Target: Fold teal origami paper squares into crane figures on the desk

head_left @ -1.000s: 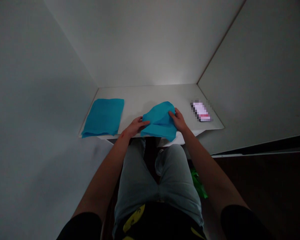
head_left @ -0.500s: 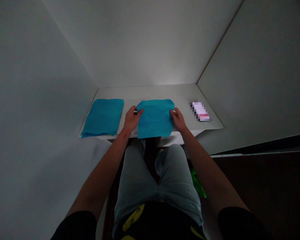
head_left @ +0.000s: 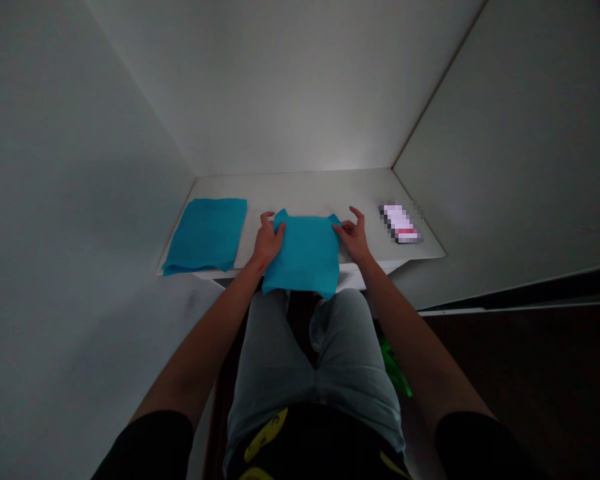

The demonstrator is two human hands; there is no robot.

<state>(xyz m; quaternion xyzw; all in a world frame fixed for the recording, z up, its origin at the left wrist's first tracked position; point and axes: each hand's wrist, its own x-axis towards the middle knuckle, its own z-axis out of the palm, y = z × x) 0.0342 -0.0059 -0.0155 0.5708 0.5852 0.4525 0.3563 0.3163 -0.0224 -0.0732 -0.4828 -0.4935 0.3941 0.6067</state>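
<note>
A blue cloth (head_left: pixel 304 257) is held by its two upper corners between my hands, its lower part hanging past the front edge of the white shelf. My left hand (head_left: pixel 269 239) pinches the upper left corner between thumb and fingers. At the upper right corner, my right hand (head_left: pixel 354 237) pinches with thumb and finger while another finger sticks up. Small corner flaps of the cloth poke up beyond both grips. Left of my left hand lies a stack of flat blue cloths (head_left: pixel 207 233), their front edge slightly over the shelf's edge.
The white shelf (head_left: pixel 300 187) runs between a left wall and a right panel (head_left: pixel 505 167). A phone with a blurred screen (head_left: pixel 401 223) lies on its right end. My legs (head_left: pixel 325 360) are below, and something green (head_left: pixel 395 367) is on the floor to the right.
The cloth has come down towards me, so its lower edge hangs further over the shelf's front. My right hand has shifted slightly left, with a finger now raised.
</note>
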